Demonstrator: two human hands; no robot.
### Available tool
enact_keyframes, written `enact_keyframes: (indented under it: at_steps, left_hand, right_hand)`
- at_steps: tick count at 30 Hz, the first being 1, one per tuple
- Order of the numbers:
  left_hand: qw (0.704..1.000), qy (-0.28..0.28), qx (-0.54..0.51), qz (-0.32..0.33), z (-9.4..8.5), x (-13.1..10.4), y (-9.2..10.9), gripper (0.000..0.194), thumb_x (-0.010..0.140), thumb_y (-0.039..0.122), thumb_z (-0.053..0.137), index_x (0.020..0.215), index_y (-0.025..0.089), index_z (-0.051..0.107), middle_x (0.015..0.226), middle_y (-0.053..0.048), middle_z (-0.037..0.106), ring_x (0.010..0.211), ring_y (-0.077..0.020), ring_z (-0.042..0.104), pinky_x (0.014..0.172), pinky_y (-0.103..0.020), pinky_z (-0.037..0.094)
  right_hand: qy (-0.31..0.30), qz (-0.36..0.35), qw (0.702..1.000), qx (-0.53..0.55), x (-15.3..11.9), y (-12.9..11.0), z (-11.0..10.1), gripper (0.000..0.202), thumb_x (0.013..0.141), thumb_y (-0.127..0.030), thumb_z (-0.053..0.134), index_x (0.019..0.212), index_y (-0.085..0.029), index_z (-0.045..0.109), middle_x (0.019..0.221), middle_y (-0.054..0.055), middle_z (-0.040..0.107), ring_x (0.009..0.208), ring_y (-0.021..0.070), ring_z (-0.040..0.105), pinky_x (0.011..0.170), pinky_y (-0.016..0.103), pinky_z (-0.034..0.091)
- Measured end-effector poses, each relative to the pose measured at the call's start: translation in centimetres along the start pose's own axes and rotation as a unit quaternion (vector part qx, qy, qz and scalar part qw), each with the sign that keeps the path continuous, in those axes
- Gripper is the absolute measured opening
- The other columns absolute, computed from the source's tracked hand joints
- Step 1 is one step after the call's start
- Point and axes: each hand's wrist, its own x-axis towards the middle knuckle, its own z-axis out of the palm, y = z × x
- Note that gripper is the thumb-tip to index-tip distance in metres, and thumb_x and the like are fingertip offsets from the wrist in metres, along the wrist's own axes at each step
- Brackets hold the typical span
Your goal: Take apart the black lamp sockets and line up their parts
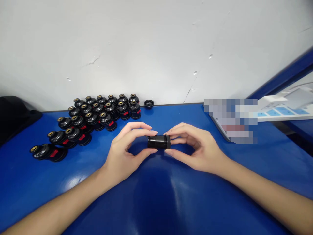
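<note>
Between my hands, a black cylindrical lamp-holder body [157, 142] lies sideways just above the blue table. My left hand [129, 145] pinches its left end, thumb below and fingers above. At the right end, a ribbed black ring is gripped by the thumb and fingertips of my right hand [195, 147]. Beyond them, a small black round cap [148, 104] rests near the wall. Several black lamp holders [107, 121] with brass threaded tops and red tabs stand in rows at the left.
The blue table [156, 202] meets a white wall [156, 49] at the back. A pixelated flat item [231, 122] lies at the right, with white boxes [274, 101] on a shelf beyond. Something black [17, 119] is at the far left.
</note>
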Motion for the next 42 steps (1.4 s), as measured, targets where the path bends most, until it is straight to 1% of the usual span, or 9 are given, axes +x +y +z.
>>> enact_keyframes:
  at_steps: [7,13,18,22,24,28,33,38,42]
  left_hand:
    - [1.0,-0.003,0.016,0.002,-0.1,0.2,0.1,0.044,0.086,0.018,0.091,0.127,0.03,0.079,0.129,-0.007,0.069,0.118,-0.0243,0.073,0.106,-0.043,0.065]
    - [0.998,-0.031,0.034,0.046,-0.3,0.5,0.0,0.044,0.088,0.016,0.089,0.13,0.026,0.079,0.133,-0.008,0.072,0.123,-0.021,0.074,0.112,-0.036,0.062]
    - [0.998,-0.041,0.041,0.016,-0.3,0.7,0.2,0.031,0.097,0.02,0.081,0.128,0.027,0.08,0.127,-0.006,0.076,0.12,-0.0198,0.074,0.109,-0.035,0.062]
    - [0.998,-0.059,-0.019,-0.027,-0.1,0.7,0.5,0.023,0.11,0.021,0.06,0.125,0.023,0.078,0.122,-0.006,0.072,0.088,-0.0109,0.079,0.087,-0.026,0.067]
    - [0.996,-0.07,-0.046,-0.042,0.0,0.5,0.5,0.022,0.11,0.021,0.06,0.124,0.023,0.077,0.124,-0.007,0.068,0.078,-0.008,0.077,0.079,-0.024,0.067]
    - [0.998,-0.056,-0.03,-0.028,0.1,0.1,0.0,0.034,0.1,0.019,0.076,0.132,0.027,0.072,0.135,-0.009,0.063,0.115,-0.0199,0.075,0.102,-0.034,0.065]
    - [0.995,-0.052,-0.072,-0.042,0.3,0.0,-0.2,0.071,0.09,0.019,0.087,0.151,0.032,0.052,0.152,-0.012,0.052,0.13,-0.0273,0.072,0.119,-0.049,0.057]
    - [0.994,-0.05,-0.045,-0.081,0.5,-0.1,0.0,0.066,0.096,0.027,0.081,0.152,0.034,0.047,0.144,-0.009,0.06,0.104,-0.0198,0.078,0.109,-0.048,0.062]
    - [0.995,-0.053,-0.044,-0.07,0.5,-0.4,-0.5,0.069,0.095,0.024,0.083,0.152,0.035,0.046,0.143,-0.008,0.058,0.113,-0.0208,0.076,0.119,-0.05,0.055]
  right_hand:
    - [-0.005,0.015,0.999,0.029,0.0,-0.2,-0.1,0.035,0.09,-0.014,0.086,0.121,-0.024,0.073,0.117,0.006,0.072,0.105,0.0223,0.081,0.096,0.041,0.073]
    - [-0.004,0.013,0.999,0.035,0.0,-0.4,0.0,0.035,0.09,-0.013,0.085,0.121,-0.025,0.074,0.116,0.006,0.072,0.104,0.0209,0.08,0.096,0.038,0.073]
    - [0.006,0.008,0.999,0.031,0.1,-0.3,-0.2,0.035,0.09,-0.013,0.085,0.121,-0.026,0.073,0.116,0.005,0.072,0.106,0.0214,0.08,0.097,0.039,0.073]
    - [0.002,-0.007,1.0,0.019,0.0,-0.3,-0.2,0.038,0.09,-0.012,0.085,0.123,-0.027,0.073,0.117,0.005,0.071,0.106,0.0223,0.08,0.096,0.042,0.073]
    - [-0.006,-0.016,1.0,0.006,0.0,-0.3,-0.2,0.039,0.09,-0.012,0.085,0.124,-0.026,0.073,0.118,0.006,0.07,0.105,0.0227,0.08,0.096,0.043,0.074]
    - [-0.002,-0.024,1.0,-0.012,0.0,-0.3,-0.2,0.037,0.09,-0.013,0.084,0.123,-0.026,0.072,0.119,0.007,0.071,0.106,0.0234,0.079,0.095,0.043,0.074]
    - [-0.002,-0.025,0.999,-0.023,0.0,-0.3,-0.1,0.038,0.091,-0.013,0.084,0.124,-0.026,0.071,0.118,0.007,0.07,0.107,0.0236,0.079,0.096,0.042,0.074]
    - [-0.01,-0.034,0.999,-0.029,-0.1,-0.3,-0.1,0.039,0.09,-0.012,0.084,0.125,-0.026,0.071,0.119,0.007,0.069,0.107,0.0228,0.079,0.095,0.041,0.074]
    - [-0.013,-0.037,0.999,-0.033,-0.1,-0.4,-0.2,0.038,0.091,-0.013,0.084,0.125,-0.025,0.07,0.118,0.008,0.068,0.107,0.0225,0.078,0.096,0.04,0.074]
